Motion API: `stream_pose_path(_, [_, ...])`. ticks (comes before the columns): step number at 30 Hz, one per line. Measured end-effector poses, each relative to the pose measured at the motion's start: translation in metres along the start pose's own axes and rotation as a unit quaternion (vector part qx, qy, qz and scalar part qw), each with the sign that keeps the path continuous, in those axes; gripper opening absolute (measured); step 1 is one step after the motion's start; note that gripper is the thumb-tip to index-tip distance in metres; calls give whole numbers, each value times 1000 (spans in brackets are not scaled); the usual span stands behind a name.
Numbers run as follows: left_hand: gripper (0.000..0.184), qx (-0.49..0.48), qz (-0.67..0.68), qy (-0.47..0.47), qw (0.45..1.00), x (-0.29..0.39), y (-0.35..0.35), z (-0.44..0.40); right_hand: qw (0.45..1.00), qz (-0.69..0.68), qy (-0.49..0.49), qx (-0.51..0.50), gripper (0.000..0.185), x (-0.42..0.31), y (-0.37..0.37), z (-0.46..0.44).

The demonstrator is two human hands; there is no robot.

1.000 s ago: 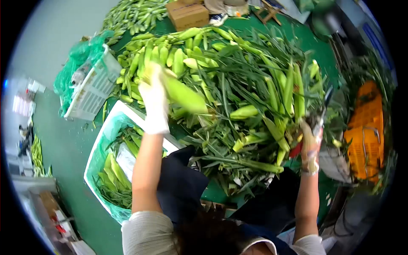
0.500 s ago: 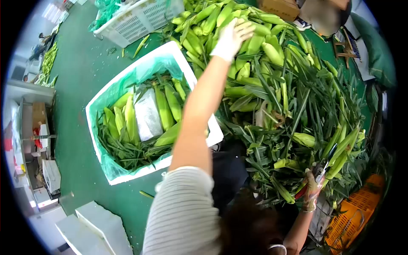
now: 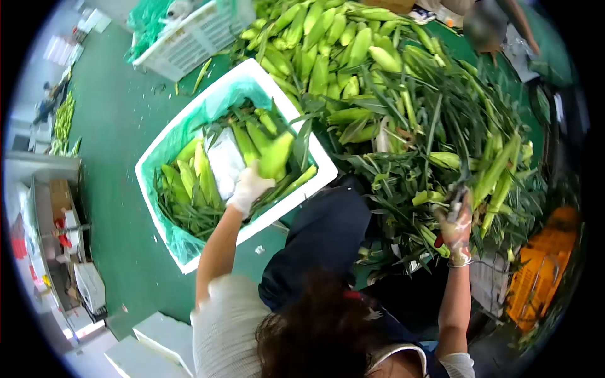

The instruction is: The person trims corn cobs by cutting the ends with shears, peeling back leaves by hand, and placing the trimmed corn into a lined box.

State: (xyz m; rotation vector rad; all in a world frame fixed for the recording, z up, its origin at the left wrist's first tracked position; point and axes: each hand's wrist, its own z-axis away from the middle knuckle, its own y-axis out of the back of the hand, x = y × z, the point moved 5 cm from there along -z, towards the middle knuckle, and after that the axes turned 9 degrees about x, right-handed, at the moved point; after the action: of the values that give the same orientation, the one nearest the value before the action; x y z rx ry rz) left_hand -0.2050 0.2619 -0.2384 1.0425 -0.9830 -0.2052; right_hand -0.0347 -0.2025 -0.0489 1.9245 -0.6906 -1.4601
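Note:
My left hand (image 3: 251,188), in a white glove, grips an ear of corn (image 3: 275,156) in its green husk over the foam box (image 3: 291,106). Green plastic film (image 3: 165,151) lines the box, which holds several husked-in ears, loose leaves and a silvery-white wrapped pack (image 3: 225,159) in the middle. At the right, my right hand (image 3: 455,223), in a stained glove, is closed around pruning shears (image 3: 456,200) with red on the handle. The shears are above the leafy edge of the corn heap (image 3: 360,47), close to long green stalks (image 3: 493,177).
A white slatted crate (image 3: 192,47) with green netting stands at the upper left. An orange crate (image 3: 541,277) sits at the lower right, white foam pieces (image 3: 167,337) at the lower left. Another person (image 3: 488,28) is near the heap's far right. Shelving (image 3: 69,246) lines the left side.
My left hand has come back from the top of the heap to the foam box, now with an ear of corn. My right hand, with the shears, has shifted slightly up and left.

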Motion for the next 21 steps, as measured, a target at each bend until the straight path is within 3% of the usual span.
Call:
stream_pose_path(1, [63, 15, 124, -9, 992, 61, 50, 5, 992, -95, -68, -39, 58, -15, -2, 5])
stream_pose_path(4, [54, 48, 124, -132, 982, 147, 115, -8, 992, -5, 12, -124, 73, -36, -10, 10])
stream_pose_path(5, [52, 14, 118, -155, 981, 188, 124, -10, 991, -5, 37, -131, 76, -41, -17, 13])
stream_pose_path(8, [53, -82, 132, -248, 956, 295, 108, -7, 992, -16, 35, -122, 81, -58, -12, 7])
stream_pose_path(11, [59, -146, 38, -357, 922, 370, 71, 9, 996, 39, 31, -75, 92, -41, 2, -2])
stream_pose_path(12, [62, -178, 36, -386, 904, 388, 58, 18, 997, 21, 35, -71, 91, -38, 13, -7])
stream_pose_path(14, [64, -274, 27, -380, 883, 413, 28, 35, 976, 72, 169, 121, 81, -30, 30, 4])
stream_pose_path(15, [64, -284, 23, -390, 876, 424, 20, 39, 998, -17, 59, 12, 75, -27, 43, -4])
stream_pose_path(18, [67, -360, 0, -415, 835, 453, -6, 51, 991, -65, -88, -83, 60, -8, 66, 4])
stream_pose_path(20, [64, -353, -35, -445, 823, 471, -11, 47, 999, -38, 2, 14, 49, 30, 57, 13])
stream_pose_path(21, [61, -315, -86, -474, 818, 486, -5, 44, 991, -92, -81, -50, 43, 45, 60, 15])
